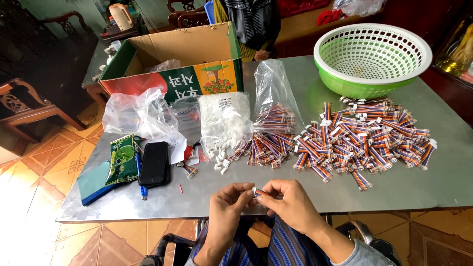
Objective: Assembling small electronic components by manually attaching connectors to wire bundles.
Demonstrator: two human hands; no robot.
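Head view: my left hand (227, 201) and right hand (289, 199) pinch shut on one striped ribbon cable (261, 192) just over the desk (207, 199) edge, close to me, the cable pile (362, 140) within reach

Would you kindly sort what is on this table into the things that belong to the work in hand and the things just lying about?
In use:
- striped ribbon cable piece, pinched by left hand and right hand
- pile of cable pieces
- bag of cable pieces
- bag of white connectors

Lying about:
- black phone
- green packet
- blue pen
- cardboard box
- green basket, holding none of the cable pieces
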